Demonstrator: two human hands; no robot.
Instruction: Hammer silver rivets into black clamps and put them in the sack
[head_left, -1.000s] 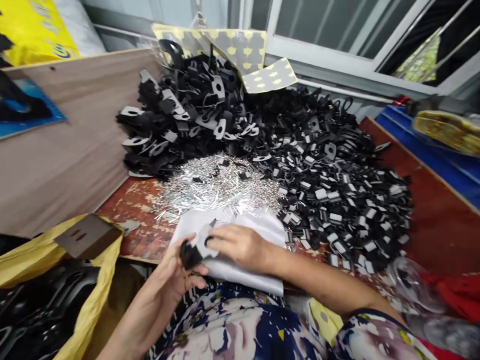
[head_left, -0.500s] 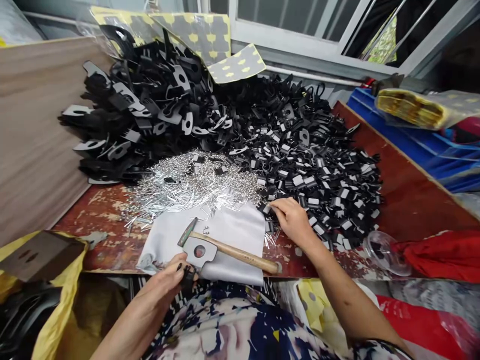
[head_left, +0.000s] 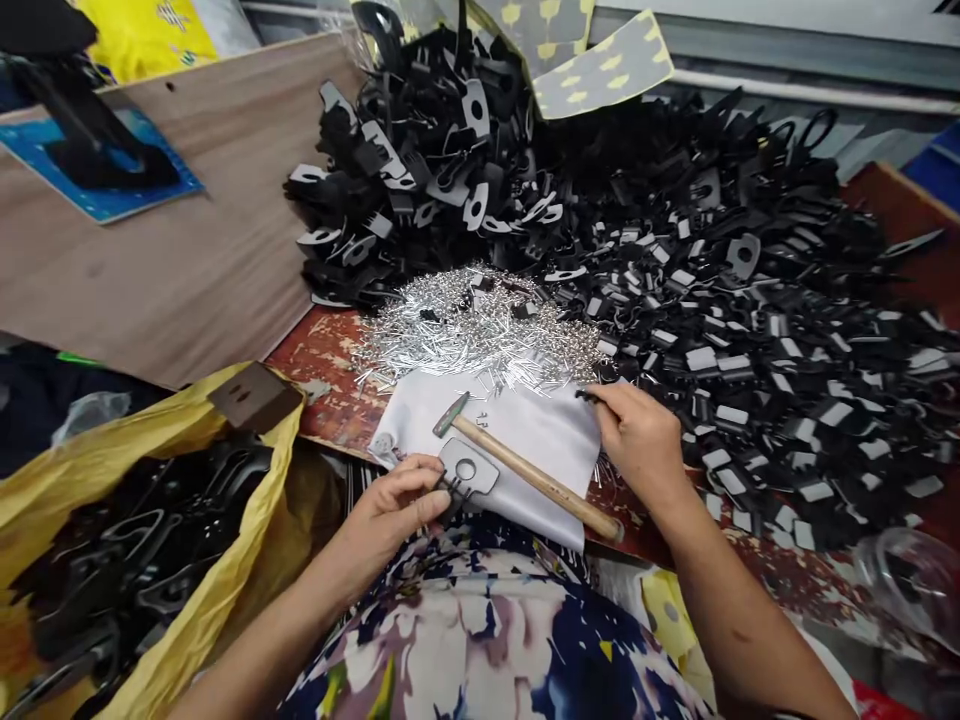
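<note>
My left hand (head_left: 397,502) is closed on a flat dark plastic plate (head_left: 484,474) that has a round hole and black prongs at its near edge. A small black plastic piece (head_left: 586,396) is pinched between the thumb and fingers of my right hand (head_left: 641,435), over the right edge of a pale grey cloth (head_left: 420,400). Lying across the cloth is a hammer (head_left: 532,470) with a wooden handle, its head toward the far left. Just beyond it rests a tiny metal bit (head_left: 481,421). Shiny metal pins (head_left: 472,335) are heaped behind the cloth.
Large black plastic parts (head_left: 427,140) are piled at the back. Small black pieces (head_left: 720,360) spread over the right of the worn red table (head_left: 337,345). A yellow sack (head_left: 277,500) of black parts stands at the left, below a wooden board (head_left: 225,230). A clear plastic tub (head_left: 911,575) sits at right.
The view has swung to the left. My left hand has turned the plate so its prongs show. My right hand has drawn the small black piece away from the pile toward the cloth.
</note>
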